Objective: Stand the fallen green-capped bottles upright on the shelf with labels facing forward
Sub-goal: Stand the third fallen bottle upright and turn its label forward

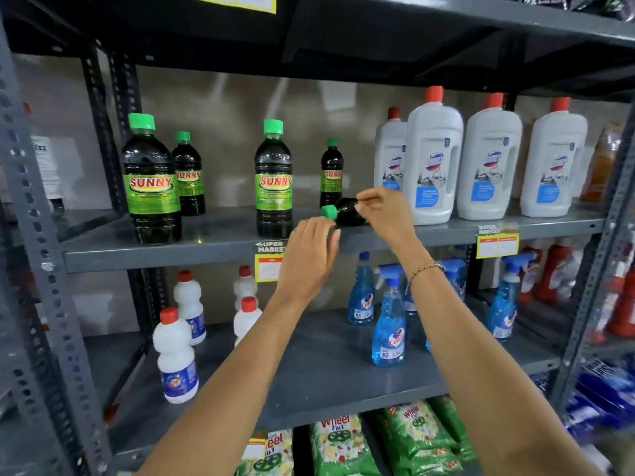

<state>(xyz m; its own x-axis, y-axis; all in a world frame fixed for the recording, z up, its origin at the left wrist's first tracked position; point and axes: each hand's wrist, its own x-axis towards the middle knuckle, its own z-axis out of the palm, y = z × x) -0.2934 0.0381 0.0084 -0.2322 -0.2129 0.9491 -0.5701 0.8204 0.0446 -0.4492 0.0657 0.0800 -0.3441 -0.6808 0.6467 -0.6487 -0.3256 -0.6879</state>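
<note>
One fallen bottle on its side on the shelf, cap toward 9 o'clock, just beside small upright bottle at 12. Right hand grip pinching its body; left hand grip loose, empty, at 7 o'clock.

Premises: a shop, specifically a supermarket cleaning-products aisle. Grey slotted-steel shelving carries repeated stock in rows: green-capped bottles labelled "SUNNY", white jugs with red caps, blue spray bottles, and green detergent packs marked "Wheel". Yellow price tags reading "SUPER MARKET" are fixed to the shelf edge.
</note>
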